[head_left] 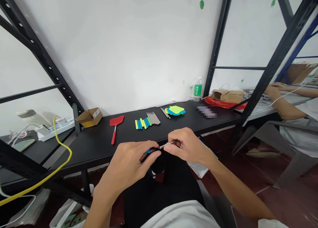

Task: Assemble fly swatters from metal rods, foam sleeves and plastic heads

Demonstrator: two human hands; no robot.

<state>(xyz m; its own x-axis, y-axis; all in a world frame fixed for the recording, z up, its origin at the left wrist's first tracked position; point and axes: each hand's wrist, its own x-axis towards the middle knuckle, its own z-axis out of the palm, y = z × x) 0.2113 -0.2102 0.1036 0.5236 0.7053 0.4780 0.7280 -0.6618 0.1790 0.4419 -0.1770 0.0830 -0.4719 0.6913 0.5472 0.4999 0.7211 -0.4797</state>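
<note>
My left hand (131, 161) is closed in a pinch on a small blue handle piece (148, 150). My right hand (187, 145) pinches a thin metal rod (167, 145), and the rod's end meets the blue piece between the two hands, above my lap and just before the black table's front edge (99, 155). On the table behind lie a row of blue and yellow-green handle pieces (142, 123), a bundle of metal rods (153, 118), a red fly swatter (115, 125), and a stack of green and blue swatter heads (176, 110).
A small open cardboard box (89, 117) sits at the table's left, a green-labelled water bottle (197, 89) at the back right. Black shelving posts (218, 39) frame the table. A yellow cable (62, 145) hangs at left. Another person's arm (283, 105) rests on the neighbouring table at right.
</note>
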